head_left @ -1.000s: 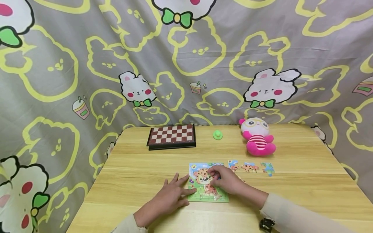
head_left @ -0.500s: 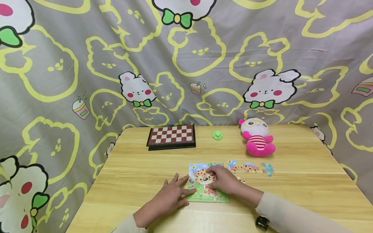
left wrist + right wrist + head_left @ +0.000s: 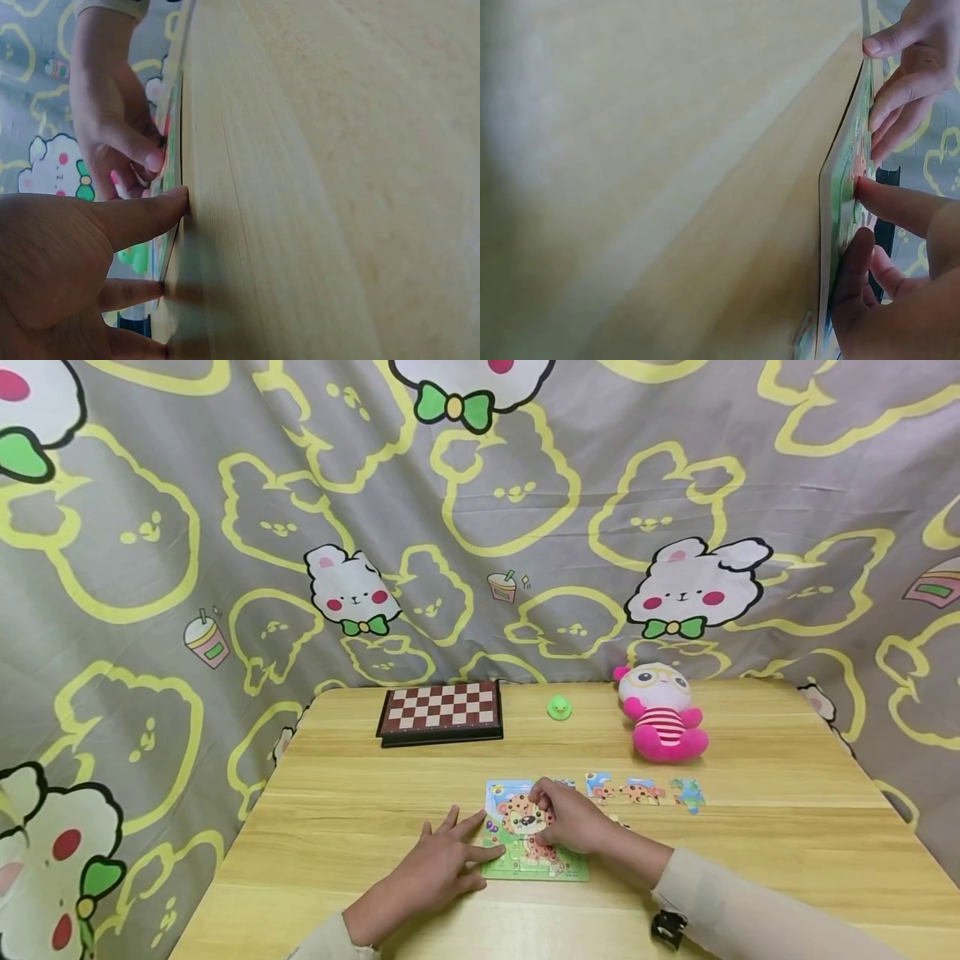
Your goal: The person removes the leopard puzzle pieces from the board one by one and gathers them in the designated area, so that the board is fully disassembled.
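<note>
A leopard jigsaw puzzle [image 3: 512,862] in a green and blue tray lies flat on the wooden table. My left hand [image 3: 446,864] spreads its nearly straight fingers at the puzzle's left side; in the left wrist view, thumb and fingertips touch its edge. Over the puzzle's right half, my right hand [image 3: 573,820] bends its fingers and thumb around a puzzle piece by the leopard's face, mostly hidden beneath them. The right wrist view shows the thumb [image 3: 889,199] touching the picture surface. Loose puzzle pieces [image 3: 642,792] lie to the right, one partly behind the right wrist.
Behind the puzzle stand a folded checkered chessboard box [image 3: 442,708], a small green duck [image 3: 558,707] and a pink-and-white panda plush [image 3: 663,718]. A patterned grey curtain [image 3: 465,518] hangs along the table's far edge. A dark watch [image 3: 668,928] sits at the right sleeve.
My right hand and forearm have shifted slightly left, its fingers remaining on the puzzle. The left hand stays in place, and the loose pieces have not moved.
</note>
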Demonstrator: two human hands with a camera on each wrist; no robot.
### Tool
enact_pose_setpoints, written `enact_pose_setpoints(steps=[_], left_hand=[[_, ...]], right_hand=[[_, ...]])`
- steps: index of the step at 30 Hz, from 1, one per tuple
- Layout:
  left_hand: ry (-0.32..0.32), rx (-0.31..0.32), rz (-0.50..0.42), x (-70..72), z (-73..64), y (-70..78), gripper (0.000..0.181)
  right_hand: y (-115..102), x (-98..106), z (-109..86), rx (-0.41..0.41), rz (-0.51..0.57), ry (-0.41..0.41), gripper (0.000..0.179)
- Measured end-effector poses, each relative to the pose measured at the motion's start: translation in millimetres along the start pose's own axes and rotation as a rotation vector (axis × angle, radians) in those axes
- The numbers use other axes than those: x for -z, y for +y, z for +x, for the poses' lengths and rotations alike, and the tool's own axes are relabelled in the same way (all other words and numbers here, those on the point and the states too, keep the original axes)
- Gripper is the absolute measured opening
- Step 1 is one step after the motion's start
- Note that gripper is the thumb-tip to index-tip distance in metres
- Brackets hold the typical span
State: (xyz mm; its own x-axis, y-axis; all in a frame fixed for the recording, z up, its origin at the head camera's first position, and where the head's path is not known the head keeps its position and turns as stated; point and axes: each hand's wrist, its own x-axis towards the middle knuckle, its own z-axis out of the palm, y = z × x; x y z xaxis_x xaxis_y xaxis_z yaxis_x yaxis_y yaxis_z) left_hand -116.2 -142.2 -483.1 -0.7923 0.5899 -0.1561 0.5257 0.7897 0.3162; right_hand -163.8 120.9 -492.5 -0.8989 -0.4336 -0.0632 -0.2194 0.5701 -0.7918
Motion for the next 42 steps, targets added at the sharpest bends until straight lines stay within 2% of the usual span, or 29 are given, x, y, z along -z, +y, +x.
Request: enact_pose_setpoints(steps=[12,17,28,42], left_hand=[[-0.005,0.007,0.002,0.0,0.3,0.1,0.047],[-0.003,0.008,0.0,-0.5,0.0,-0.4,0.047],[0.001,0.006,-0.005,0.4,-0.3,0.1,0.047],[-0.001,0.003,-0.011,0.9,-0.9,0.5,0.047]], right_hand=[[2.9,-3.3,-1.8,0.002,0.086,0.046,0.05],[1.1,-2.9,-3.3,-0.014,0.1,0.037,0.05],[2.2,-1.6,-5.8,0.021,0.126,0.018,0.046],[2.8,0.7,-10.1,0.025,0.23,0.019,0.038]])
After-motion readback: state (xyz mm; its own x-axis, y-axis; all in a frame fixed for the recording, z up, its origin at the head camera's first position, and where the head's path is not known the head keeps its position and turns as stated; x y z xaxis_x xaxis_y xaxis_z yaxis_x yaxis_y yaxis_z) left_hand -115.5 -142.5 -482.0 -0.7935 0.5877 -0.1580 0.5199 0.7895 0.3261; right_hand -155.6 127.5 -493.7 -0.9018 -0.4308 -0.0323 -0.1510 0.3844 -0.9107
